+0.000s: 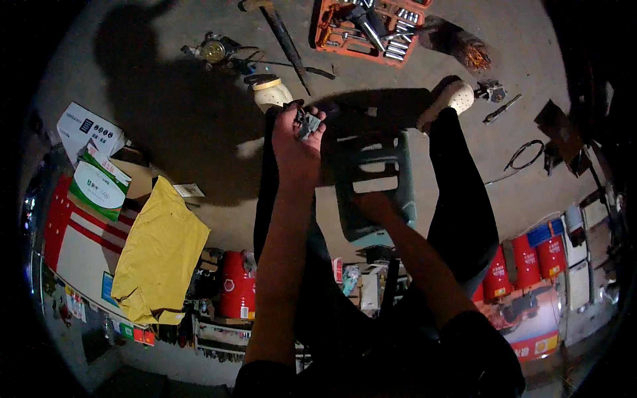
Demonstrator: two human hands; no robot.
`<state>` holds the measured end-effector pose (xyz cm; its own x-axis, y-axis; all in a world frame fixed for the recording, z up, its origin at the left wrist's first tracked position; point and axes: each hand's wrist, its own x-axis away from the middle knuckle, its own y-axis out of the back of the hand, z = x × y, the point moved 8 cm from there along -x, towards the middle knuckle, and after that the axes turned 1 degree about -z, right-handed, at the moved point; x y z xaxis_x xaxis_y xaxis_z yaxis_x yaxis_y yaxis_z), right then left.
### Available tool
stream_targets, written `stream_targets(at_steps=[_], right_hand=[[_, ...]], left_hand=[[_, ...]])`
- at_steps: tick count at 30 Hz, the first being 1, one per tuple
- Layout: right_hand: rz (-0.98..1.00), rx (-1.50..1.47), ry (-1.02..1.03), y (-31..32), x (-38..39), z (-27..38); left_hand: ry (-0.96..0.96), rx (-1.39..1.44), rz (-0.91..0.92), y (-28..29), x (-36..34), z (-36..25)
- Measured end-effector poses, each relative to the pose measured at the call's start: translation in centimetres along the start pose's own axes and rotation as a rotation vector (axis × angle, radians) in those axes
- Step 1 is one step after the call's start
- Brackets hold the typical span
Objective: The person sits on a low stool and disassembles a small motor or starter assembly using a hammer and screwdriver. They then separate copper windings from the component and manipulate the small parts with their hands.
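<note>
My left hand (302,132) is raised between my legs, fingers curled around a small grey metal part (308,125). My right hand (371,204) is lower, in shadow at a dark green plastic piece with rectangular openings (406,176); its fingers are too dark to make out. Both my feet in pale perforated clogs (458,98) rest on the floor at either side.
An orange socket set (361,56), a long metal bar (285,50), a pump-like part (212,52), tools and a cable (521,159) lie on the floor. Boxes, a yellow sack (156,252) and red drums (235,285) surround me along the left and near side.
</note>
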<state>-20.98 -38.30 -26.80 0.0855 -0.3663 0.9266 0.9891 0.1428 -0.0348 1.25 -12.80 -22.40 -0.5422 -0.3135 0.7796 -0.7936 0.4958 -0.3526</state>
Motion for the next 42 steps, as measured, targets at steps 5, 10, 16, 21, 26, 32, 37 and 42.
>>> stream_targets(at_steps=[5,10,16,21,26,32,37,42], right_hand=[[-0.030,-0.098,0.013,-4.4,2.1,1.0],[-0.821,-0.022,0.373,1.3,2.7,5.3],[0.066,0.213,0.246,-6.1,-1.4,3.9],[-0.251,0.270,0.481,-9.7,-4.2,1.6],[-0.553,0.108,0.300,3.3,-5.3,2.1],[-1.314,-0.826,0.866,18.3,27.1,9.1],[-1.079,-0.935,1.265,10.3,41.3,12.8],[-0.986,-1.002,1.317,4.2,43.5,13.4]], left_hand=[[-0.084,-0.213,-0.157,-2.4,-0.6,-4.7],[0.106,0.278,-0.174,-4.9,-1.3,-7.3],[0.015,0.141,-0.082,-8.2,-0.3,-10.7],[-0.179,0.127,0.128,-10.6,4.3,-13.4],[-0.535,-0.075,0.486,-14.3,13.5,-13.7],[-0.615,-0.063,0.689,-10.8,29.6,-8.6],[-0.890,-0.212,0.689,-10.1,41.5,-6.1],[-1.310,-0.384,0.652,-9.4,48.3,-4.2]])
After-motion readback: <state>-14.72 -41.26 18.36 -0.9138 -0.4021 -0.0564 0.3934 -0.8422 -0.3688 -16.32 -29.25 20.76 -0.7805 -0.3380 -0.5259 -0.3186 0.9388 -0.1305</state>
